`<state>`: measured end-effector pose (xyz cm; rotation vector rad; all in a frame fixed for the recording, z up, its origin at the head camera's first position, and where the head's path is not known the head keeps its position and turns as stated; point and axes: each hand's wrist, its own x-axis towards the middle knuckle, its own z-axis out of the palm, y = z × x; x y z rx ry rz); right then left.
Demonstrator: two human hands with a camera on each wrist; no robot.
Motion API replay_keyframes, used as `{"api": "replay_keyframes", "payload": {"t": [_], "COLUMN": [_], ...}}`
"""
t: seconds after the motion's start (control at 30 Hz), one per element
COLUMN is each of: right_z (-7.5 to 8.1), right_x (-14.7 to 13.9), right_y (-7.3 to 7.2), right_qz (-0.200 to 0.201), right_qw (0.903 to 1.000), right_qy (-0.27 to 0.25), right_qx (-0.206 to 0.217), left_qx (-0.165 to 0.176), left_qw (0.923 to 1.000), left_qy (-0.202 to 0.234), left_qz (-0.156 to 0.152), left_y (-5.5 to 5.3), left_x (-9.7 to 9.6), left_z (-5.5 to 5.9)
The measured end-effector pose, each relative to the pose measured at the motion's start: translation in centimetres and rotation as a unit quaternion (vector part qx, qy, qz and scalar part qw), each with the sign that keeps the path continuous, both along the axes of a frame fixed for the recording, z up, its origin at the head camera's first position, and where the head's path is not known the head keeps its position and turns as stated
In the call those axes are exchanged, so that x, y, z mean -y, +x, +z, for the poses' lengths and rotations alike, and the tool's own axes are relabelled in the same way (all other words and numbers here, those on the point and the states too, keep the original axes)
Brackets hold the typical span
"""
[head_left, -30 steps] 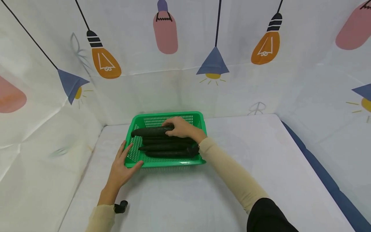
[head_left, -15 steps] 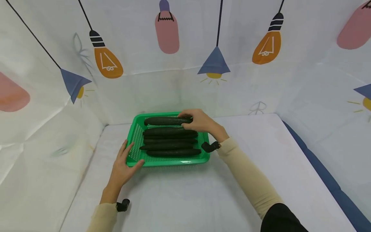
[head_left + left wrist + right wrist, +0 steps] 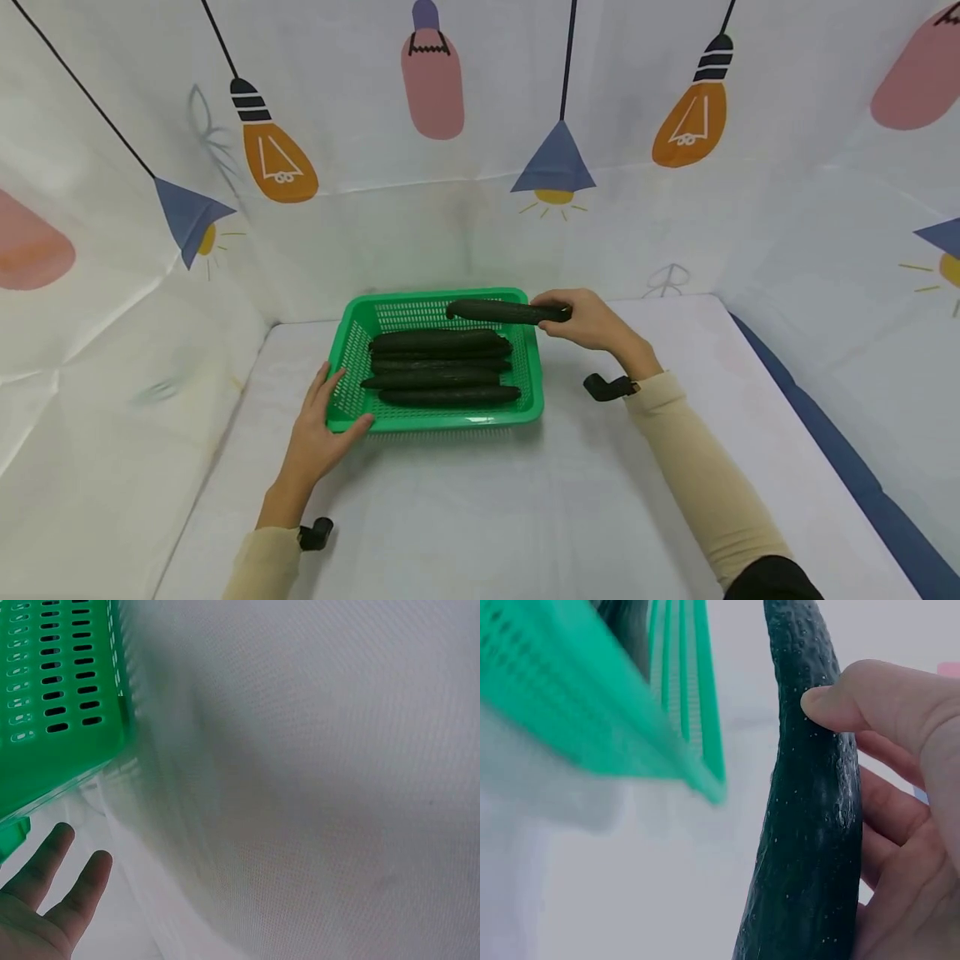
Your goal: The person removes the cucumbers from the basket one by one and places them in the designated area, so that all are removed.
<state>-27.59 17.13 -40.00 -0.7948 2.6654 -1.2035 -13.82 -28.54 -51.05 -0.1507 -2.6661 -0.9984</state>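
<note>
My right hand grips a dark green cucumber near its right end, holding it level over the back right rim of a green plastic basket. In the right wrist view the thumb and fingers curl round the bumpy cucumber, beside the blurred basket edge. Several more cucumbers lie side by side inside the basket. My left hand rests at the basket's front left corner with fingers spread; in the left wrist view two straight fingers show under the basket.
The basket stands on a white-covered table near the back wall, a white sheet printed with lamps and bulbs. A dark blue strip runs along the table's right edge. Each wrist wears a small black camera.
My right hand has lifted one cucumber off the pile in the basket and carried it to the right, across the back right rim. My left hand stays at the corner.
</note>
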Motion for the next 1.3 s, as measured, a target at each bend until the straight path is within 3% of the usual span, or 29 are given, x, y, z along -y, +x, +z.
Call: {"api": "replay_keyframes", "payload": {"t": [0.37,0.6,0.83,1.3], "right_z": [-0.1,-1.8,-2.9,-5.7], "right_x": [-5.4,-7.9,-10.5,-12.7], "right_y": [0.0,-0.5,-1.3,-2.4], "right_qz": [-0.031,-0.042,-0.078,-0.098], "right_qw": [0.9988,0.998,0.9949,0.9921], "right_qy": [0.036,0.041,0.052,0.071], "right_qx": [0.013,0.023,0.038,0.032], "left_qx": [0.0,0.003,-0.001,-0.005], "left_qw": [1.0,1.0,1.0,1.0], "left_qy": [0.004,0.006,0.002,0.006], "left_qz": [0.0,-0.003,-0.008,-0.003], "left_y": [-0.1,-0.1,-0.4,-0.2], "left_x": [0.0,0.2,0.0,0.1], "left_z": [0.1,0.1,0.1,0.0]}}
